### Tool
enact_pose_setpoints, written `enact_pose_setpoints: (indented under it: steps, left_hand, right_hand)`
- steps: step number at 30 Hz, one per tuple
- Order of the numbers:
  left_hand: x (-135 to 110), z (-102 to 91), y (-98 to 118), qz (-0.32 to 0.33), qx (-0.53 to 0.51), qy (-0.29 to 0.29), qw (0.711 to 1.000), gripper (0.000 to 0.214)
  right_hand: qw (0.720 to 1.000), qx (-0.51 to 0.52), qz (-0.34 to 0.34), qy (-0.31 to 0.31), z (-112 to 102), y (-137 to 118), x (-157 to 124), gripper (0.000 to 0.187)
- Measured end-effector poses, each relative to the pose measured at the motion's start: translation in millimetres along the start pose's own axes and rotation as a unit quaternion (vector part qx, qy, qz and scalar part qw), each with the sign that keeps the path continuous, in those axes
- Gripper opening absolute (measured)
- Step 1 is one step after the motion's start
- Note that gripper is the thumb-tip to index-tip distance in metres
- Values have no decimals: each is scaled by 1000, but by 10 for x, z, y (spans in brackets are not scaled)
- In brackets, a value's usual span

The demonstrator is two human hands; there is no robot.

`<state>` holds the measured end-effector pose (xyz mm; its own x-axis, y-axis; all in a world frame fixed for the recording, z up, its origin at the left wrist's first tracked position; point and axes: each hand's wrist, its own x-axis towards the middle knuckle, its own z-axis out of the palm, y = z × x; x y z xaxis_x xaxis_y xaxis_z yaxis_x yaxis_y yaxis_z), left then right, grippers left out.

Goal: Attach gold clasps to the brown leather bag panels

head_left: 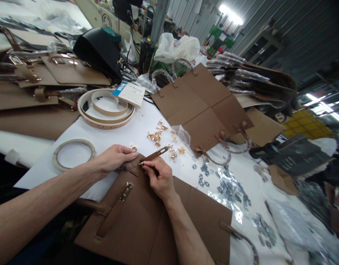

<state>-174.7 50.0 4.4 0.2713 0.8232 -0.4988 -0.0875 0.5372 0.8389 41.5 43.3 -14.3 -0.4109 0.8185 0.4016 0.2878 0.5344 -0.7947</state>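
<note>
Left hand (114, 158) grips flat brown leather panel (147, 211); right hand (161, 179) pinches small shiny metal piece (141, 164) over it. Apparently positioning; next calls for alignment.

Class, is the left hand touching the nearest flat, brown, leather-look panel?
Touching: the head view shows the left hand gripping the brown panel at its edge.

A pale tape ring (55, 152) lies flat near the left corner of the bench (146, 117), with a wider tan coil (106, 124) behind it and a white-and-blue booklet (129, 92) by the coil's far rim. Crumpled clear plastic (296, 222) lies toward the bench's right edge. Beyond the far edge stand a white plastic bag (177, 48) and green machinery (216, 36).
</note>
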Motion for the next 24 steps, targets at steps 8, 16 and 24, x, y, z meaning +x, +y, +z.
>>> enact_pose_setpoints:
  steps: [8, 16, 24]
  left_hand:
    - [-28, 30, 2, 7, 13, 38, 999, 39]
    - [-26, 29, -22, 14, 31, 49, 998, 37]
    - [-26, 14, -38, 17, 25, 34, 999, 41]
  right_hand:
    - [998, -45, -32, 0, 70, 19, -39, 16]
    - [998, -61, -6, 22, 123, -15, -67, 14]
    - [997, -11, 64, 28, 121, -11, -59, 10]
